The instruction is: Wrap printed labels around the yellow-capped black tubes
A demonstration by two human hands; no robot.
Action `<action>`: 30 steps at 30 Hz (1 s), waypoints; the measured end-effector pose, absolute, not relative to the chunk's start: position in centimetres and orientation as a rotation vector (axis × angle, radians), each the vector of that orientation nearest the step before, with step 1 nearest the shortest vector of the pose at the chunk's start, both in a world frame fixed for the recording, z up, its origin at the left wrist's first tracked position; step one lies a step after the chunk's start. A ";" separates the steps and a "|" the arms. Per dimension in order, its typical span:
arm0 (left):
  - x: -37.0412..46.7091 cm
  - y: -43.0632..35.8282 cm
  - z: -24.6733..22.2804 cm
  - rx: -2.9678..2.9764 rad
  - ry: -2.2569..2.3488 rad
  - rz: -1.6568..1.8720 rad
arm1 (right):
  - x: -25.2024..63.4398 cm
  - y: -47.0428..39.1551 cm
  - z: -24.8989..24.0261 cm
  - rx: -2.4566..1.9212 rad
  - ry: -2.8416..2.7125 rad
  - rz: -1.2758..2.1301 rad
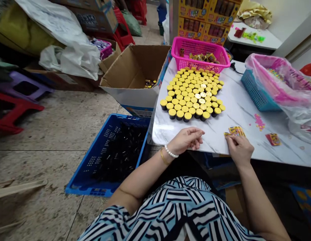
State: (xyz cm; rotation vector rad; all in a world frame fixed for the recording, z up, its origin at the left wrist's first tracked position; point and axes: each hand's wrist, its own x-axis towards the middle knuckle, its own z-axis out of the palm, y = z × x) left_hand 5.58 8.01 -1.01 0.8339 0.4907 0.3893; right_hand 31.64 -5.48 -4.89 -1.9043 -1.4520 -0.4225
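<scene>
My left hand (189,138), with a pearl bracelet at the wrist, is over the table's front edge, its fingers curled together; what they hold, if anything, is hidden. To the right, my right hand (239,147) pinches a small yellow printed label (227,134) beside a stack of similar labels (237,131) on the marble-patterned table (163,129). Beyond my hands stand many small black containers with yellow lids (193,95), packed close together. Another small stack of red and yellow labels (273,139) lies farther right.
A pink basket (200,63) stands behind the containers. Pink pieces (259,122) lie near a teal basket (258,88) lined with plastic. Left of the table are an open carton (130,90) and a blue crate (88,160) of black pieces on the floor.
</scene>
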 end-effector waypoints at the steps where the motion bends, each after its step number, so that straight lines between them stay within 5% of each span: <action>1: 6.0 7.6 -0.8 0.865 0.532 0.421 | 31.3 -5.4 -4.5 -1.879 -1.444 -0.424; 10: 8.2 5.9 -0.8 0.975 0.567 0.614 | 22.8 -4.1 -2.3 -1.581 -1.474 -0.324; 18: 5.0 6.4 -0.1 1.216 0.602 0.746 | 22.0 -2.4 -1.0 -1.542 -1.114 0.744; 30: 4.1 2.7 0.6 1.471 0.811 1.233 | 18.6 -2.9 -0.7 -1.615 -1.104 0.296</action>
